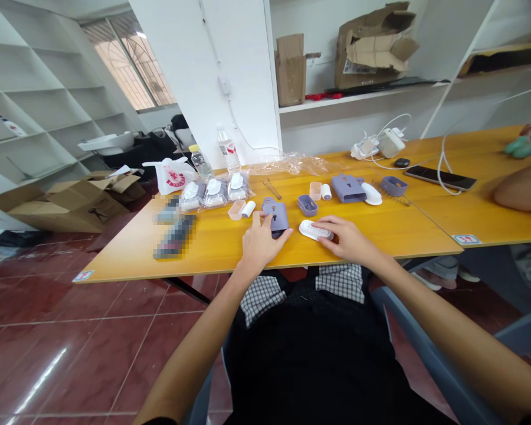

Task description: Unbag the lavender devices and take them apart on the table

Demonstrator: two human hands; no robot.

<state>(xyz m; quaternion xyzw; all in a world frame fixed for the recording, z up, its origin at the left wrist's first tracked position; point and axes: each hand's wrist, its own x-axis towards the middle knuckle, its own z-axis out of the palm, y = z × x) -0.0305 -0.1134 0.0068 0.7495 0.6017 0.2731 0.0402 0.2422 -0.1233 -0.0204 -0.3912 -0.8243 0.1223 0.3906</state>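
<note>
My left hand (260, 242) rests on the wooden table (212, 245), fingers curled round the near end of a purple plastic housing (277, 213). My right hand (343, 236) lies over a white oval brush-like part (312, 229), fingertips pressing on it. Just beyond them sit a small purple tray (307, 205), a pink cup (236, 209) and a white roller (248, 208). A second set lies farther right: another purple housing (348, 188), white oval part (372, 193), purple tray (393, 186), pink cup (315, 190) and white roller (326, 191).
Several bagged kits (212, 192) lie at the table's back left, with two water bottles (228, 149) and a plastic bag (172, 176) behind. A phone (440, 177), charger (390, 143) and cables are at right. Another person's arm (520, 189) rests on the adjoining table. Cardboard boxes (77, 200) sit on the floor.
</note>
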